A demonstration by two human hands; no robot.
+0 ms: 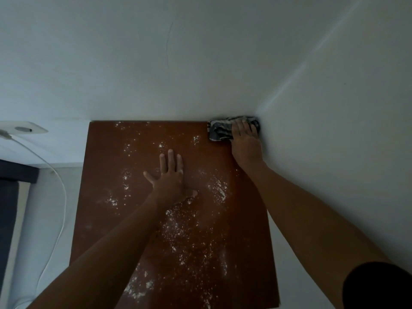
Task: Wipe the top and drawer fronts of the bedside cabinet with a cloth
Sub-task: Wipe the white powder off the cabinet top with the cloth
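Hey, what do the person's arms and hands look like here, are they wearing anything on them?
Both forearms are bare. The left hand and right hand show no gloves, rings, watch or bracelets. A dark sleeve covers the right upper arm at the frame's lower right corner.

You have two hands in view: your left hand (169,177) and your right hand (245,141). There is one cloth (223,128), one bedside cabinet top (107,166), many scattered white powder patches (217,188), one white cable (61,186) and one white wall fitting (23,128).
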